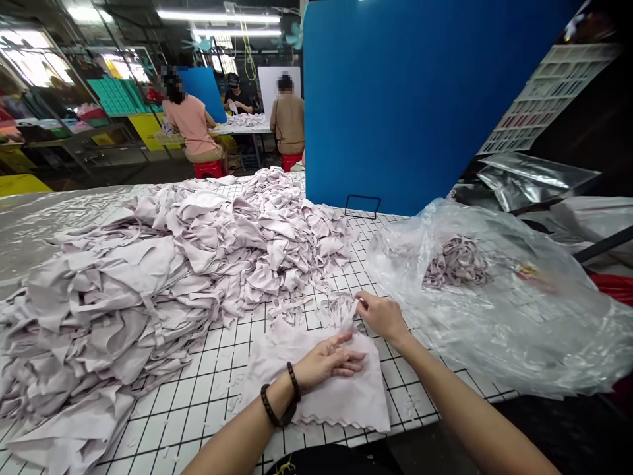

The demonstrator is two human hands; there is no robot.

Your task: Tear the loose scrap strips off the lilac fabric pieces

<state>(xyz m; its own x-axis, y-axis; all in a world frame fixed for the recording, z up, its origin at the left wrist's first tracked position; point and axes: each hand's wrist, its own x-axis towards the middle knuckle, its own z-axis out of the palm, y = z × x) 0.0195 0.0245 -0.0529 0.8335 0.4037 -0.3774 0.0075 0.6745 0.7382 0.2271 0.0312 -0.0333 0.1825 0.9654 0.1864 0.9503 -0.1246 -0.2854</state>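
Note:
A flat piece of pale pink fabric [346, 402] with a wavy lower edge lies on the table in front of me. My left hand [329, 363] rests palm half turned up on it, fingers stretched and apart, with dark bead bracelets at the wrist. At the fabric's far right corner, my right hand [383, 318] is closed in a pinch on a thin pale strip. Loose narrow strips [339, 311] bunch just left of those fingertips. What the curled fingers hide beneath them I cannot make out.
A large heap of pale pink fabric pieces [198, 264] covers the left and back of the gridded table [198, 389]. To the right sits a clear plastic bag [494, 336] with bunched strips inside. A blue panel [395, 99] stands behind. Several people work at a far table.

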